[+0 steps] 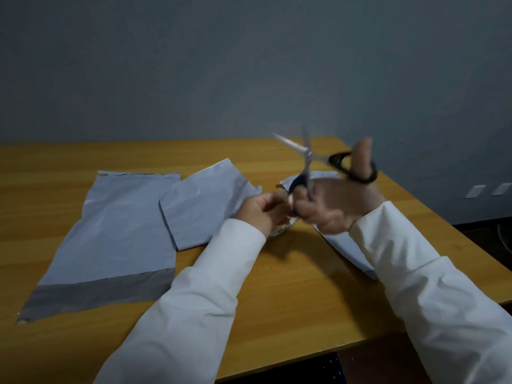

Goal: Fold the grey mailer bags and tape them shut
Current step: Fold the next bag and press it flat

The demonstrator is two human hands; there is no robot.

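Nearest the camera, two white sleeves [194, 309] reach in over the front edge of the wooden surface [291, 295], whose bare stretch between the forearms is the roomiest open patch.

The left hand [259, 210] is curled, its fingers pinching something small and pale at the fingertips. What it holds is blurred; a roll of tape [282, 230] seems to sit just under the hand, only a sliver of it showing.

The right hand [336, 205] is raised above the surface and grasps a pair of black-handled scissors [307, 162], a finger through one loop, the blades spread wide and pointing up and away. Motion blur hides the finer detail of the grip.

To the left lies a flat grey mailer bag [110, 239], its darker adhesive strip toward the near side and its near corner close to the front edge. A second, folded mailer bag [199, 206] overlaps the first one's right side and runs under the left hand. A third mailer bag [349, 248] lies beneath the right forearm, mostly hidden, close to the surface's right edge. None of the bags shows any contents.

Beyond them the surface is bare up to a grey wall [249, 65].
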